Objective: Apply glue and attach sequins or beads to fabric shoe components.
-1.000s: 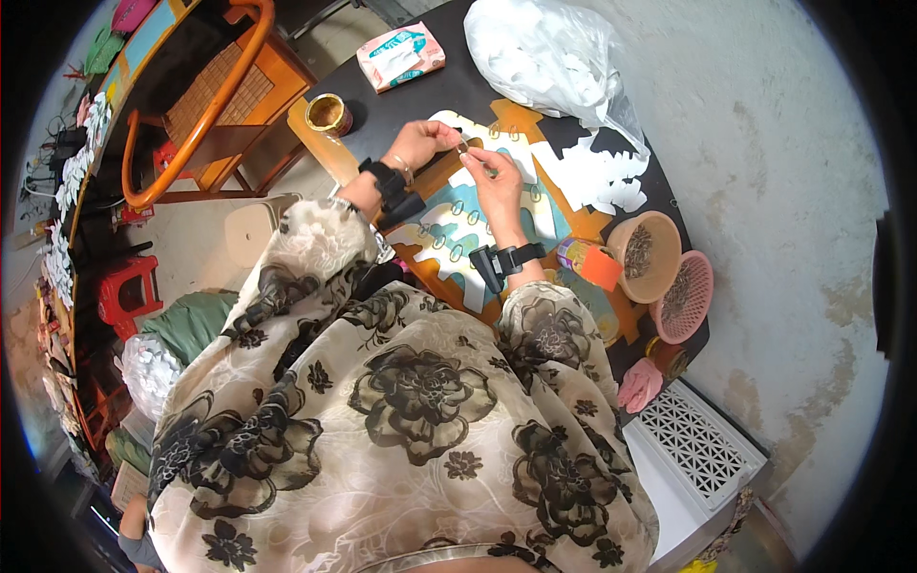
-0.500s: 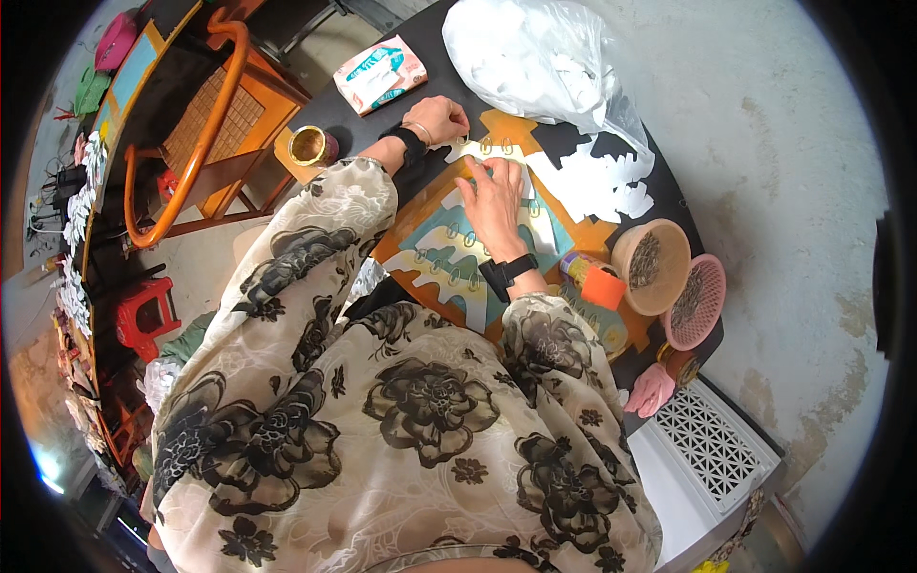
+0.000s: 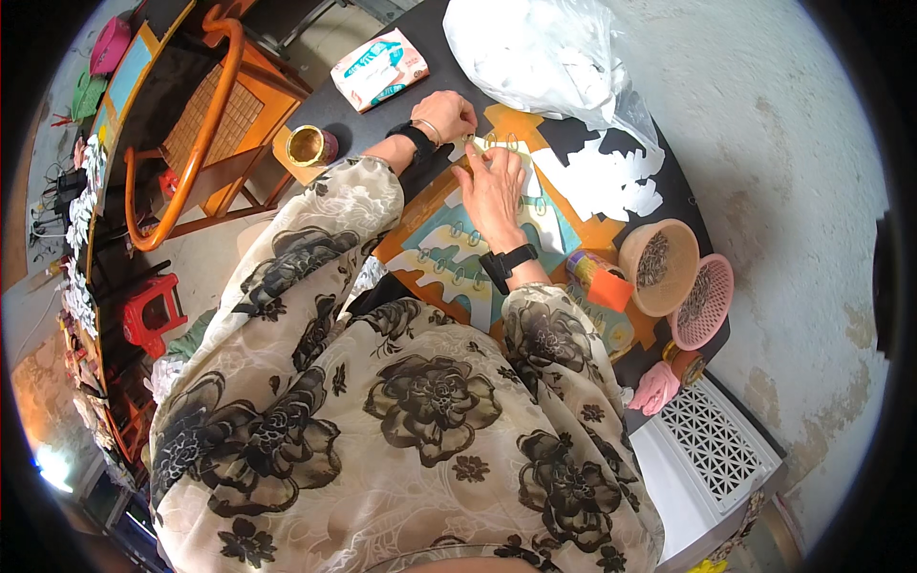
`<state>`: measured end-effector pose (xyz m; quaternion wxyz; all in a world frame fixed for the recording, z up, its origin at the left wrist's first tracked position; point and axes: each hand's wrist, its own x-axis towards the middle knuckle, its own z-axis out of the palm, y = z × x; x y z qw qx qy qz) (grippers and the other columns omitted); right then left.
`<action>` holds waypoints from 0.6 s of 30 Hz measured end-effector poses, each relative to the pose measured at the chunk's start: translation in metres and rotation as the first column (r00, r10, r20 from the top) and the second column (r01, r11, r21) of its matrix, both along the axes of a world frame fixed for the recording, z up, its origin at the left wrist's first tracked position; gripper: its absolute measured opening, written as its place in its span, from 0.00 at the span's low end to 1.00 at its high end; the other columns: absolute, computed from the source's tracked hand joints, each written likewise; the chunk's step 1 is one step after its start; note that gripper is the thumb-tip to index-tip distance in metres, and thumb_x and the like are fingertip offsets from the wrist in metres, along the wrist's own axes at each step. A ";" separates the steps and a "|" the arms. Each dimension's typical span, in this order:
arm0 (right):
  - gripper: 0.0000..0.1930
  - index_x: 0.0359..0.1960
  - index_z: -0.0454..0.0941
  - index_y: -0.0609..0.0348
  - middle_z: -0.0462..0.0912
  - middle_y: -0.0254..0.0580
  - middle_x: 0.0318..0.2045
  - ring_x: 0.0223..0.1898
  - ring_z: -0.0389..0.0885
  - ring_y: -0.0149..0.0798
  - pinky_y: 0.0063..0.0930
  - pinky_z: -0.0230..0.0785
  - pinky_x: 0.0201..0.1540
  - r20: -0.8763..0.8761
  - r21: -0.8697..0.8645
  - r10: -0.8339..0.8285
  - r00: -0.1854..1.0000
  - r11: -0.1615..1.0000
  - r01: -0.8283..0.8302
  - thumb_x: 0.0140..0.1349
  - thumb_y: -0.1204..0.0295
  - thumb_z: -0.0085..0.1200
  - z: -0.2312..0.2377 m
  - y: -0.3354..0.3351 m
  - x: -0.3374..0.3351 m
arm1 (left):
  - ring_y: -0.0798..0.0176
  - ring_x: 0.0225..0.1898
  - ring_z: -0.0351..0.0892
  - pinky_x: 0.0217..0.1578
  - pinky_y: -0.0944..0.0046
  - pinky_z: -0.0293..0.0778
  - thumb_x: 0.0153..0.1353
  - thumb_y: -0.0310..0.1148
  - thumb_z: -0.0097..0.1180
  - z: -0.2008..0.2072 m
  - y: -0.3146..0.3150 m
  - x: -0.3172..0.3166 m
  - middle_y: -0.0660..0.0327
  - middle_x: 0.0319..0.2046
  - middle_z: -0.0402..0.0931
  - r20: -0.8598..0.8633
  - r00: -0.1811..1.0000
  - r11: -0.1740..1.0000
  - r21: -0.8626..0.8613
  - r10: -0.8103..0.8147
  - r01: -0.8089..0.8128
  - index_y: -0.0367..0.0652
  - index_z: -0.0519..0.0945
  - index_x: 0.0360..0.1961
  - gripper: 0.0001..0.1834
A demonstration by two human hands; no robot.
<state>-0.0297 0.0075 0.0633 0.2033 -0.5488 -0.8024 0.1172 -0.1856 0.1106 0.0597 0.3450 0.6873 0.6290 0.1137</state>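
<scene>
Over a black table (image 3: 382, 121), left hand (image 3: 447, 116) curls, grip unclear, with right hand (image 3: 493, 196) open on white cutouts (image 3: 548, 234).

Brightly lit tabletop (image 3: 368, 126), soft shadow on grey wall (image 3: 783, 143), white glare (image 3: 54, 468) lower left, bent edges, black fisheye rim

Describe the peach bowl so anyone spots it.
On the black table, look from the right hand toward the grey wall. There stands the peach bowl, holding small grey pieces. Its sides look solid, whereas the pink basket beside it is full of holes.
</scene>
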 end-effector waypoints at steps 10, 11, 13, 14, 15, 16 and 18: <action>0.19 0.51 0.80 0.57 0.70 0.41 0.39 0.48 0.65 0.46 0.43 0.58 0.48 0.024 0.012 0.002 1.000 1.000 -0.002 0.58 0.64 0.61 0.002 0.003 -0.006 | 0.58 0.36 0.85 0.38 0.59 0.79 0.45 0.33 0.68 -0.002 -0.004 -0.003 0.63 0.29 0.85 0.061 0.997 0.999 -0.013 0.049 -0.048 0.52 0.88 0.29 0.08; 0.19 0.51 0.81 0.57 0.71 0.41 0.39 0.48 0.65 0.46 0.42 0.58 0.48 0.019 0.004 0.008 1.000 1.000 -0.008 0.59 0.65 0.61 0.002 0.003 -0.006 | 0.59 0.36 0.85 0.37 0.60 0.78 0.44 0.33 0.68 -0.002 -0.004 -0.004 0.64 0.29 0.85 0.084 0.994 0.998 -0.026 0.065 -0.063 0.52 0.88 0.29 0.07; 0.19 0.52 0.81 0.56 0.71 0.41 0.40 0.48 0.65 0.46 0.41 0.57 0.48 0.015 -0.003 0.013 1.000 1.000 -0.013 0.59 0.65 0.61 0.001 0.003 -0.006 | 0.60 0.34 0.84 0.36 0.61 0.78 0.46 0.34 0.68 -0.002 -0.005 -0.005 0.63 0.28 0.85 0.079 0.995 0.998 -0.020 0.056 -0.055 0.52 0.88 0.30 0.08; 0.19 0.52 0.81 0.56 0.71 0.41 0.40 0.48 0.65 0.46 0.41 0.58 0.48 0.020 -0.003 0.011 1.000 1.000 -0.011 0.59 0.65 0.62 0.001 0.004 -0.006 | 0.60 0.32 0.84 0.35 0.61 0.77 0.47 0.35 0.67 -0.002 -0.004 -0.006 0.63 0.27 0.84 0.074 0.996 0.999 -0.014 0.046 -0.045 0.52 0.88 0.31 0.08; 0.20 0.52 0.81 0.56 0.71 0.41 0.40 0.47 0.65 0.46 0.41 0.58 0.48 0.025 -0.002 0.008 1.000 1.000 -0.008 0.59 0.65 0.62 0.001 0.005 -0.007 | 0.60 0.32 0.84 0.35 0.61 0.77 0.47 0.35 0.67 -0.002 -0.004 -0.007 0.63 0.27 0.84 0.074 0.996 0.999 -0.012 0.046 -0.045 0.52 0.88 0.31 0.08; 0.20 0.52 0.81 0.56 0.71 0.41 0.40 0.47 0.65 0.46 0.41 0.58 0.48 0.025 -0.001 0.008 1.000 1.000 -0.008 0.59 0.65 0.62 0.000 0.005 -0.007 | 0.61 0.33 0.83 0.35 0.61 0.77 0.47 0.35 0.67 -0.002 -0.005 -0.008 0.63 0.28 0.84 0.067 0.997 0.999 -0.012 0.037 -0.037 0.52 0.88 0.32 0.08; 0.19 0.52 0.82 0.56 0.71 0.41 0.40 0.48 0.65 0.46 0.41 0.58 0.48 0.027 -0.002 0.008 1.000 1.000 -0.008 0.58 0.65 0.62 -0.002 0.005 -0.006 | 0.61 0.34 0.83 0.36 0.61 0.76 0.47 0.35 0.67 -0.003 -0.005 -0.008 0.64 0.30 0.83 0.061 0.998 1.000 -0.010 0.028 -0.028 0.53 0.88 0.32 0.09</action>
